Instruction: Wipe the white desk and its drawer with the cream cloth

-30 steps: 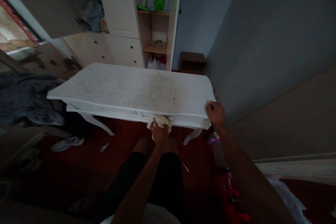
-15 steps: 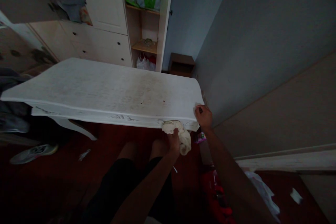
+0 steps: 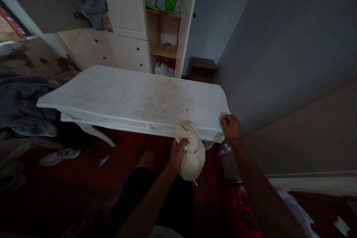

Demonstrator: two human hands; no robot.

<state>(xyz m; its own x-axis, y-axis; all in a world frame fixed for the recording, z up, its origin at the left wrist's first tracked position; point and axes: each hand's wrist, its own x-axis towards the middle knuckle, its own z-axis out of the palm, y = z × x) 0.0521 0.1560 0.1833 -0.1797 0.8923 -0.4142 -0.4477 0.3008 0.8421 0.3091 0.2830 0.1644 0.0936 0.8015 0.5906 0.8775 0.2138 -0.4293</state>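
Your left hand (image 3: pixel 177 153) is clamped on a bunched cream cloth (image 3: pixel 193 160), low and right of the frame's centre, its top overlapping the front edge of the white table (image 3: pixel 125 85) and its fuller part hanging below. From this angle you can't tell whether the cloth presses on the front face (image 3: pixel 97 119). Your right hand (image 3: pixel 232 126) is curled at the table's right end, right of centre; whether it grips the edge or something small can't be told. The step in hand looks like wiping along that front. The next move would call for gathering the loose cloth under your fingers and pressing it flat. Grey smudging (image 3: pixel 164 96) shows mid-tabletop, near the frame's centre, so that surface probably needs cloth too.
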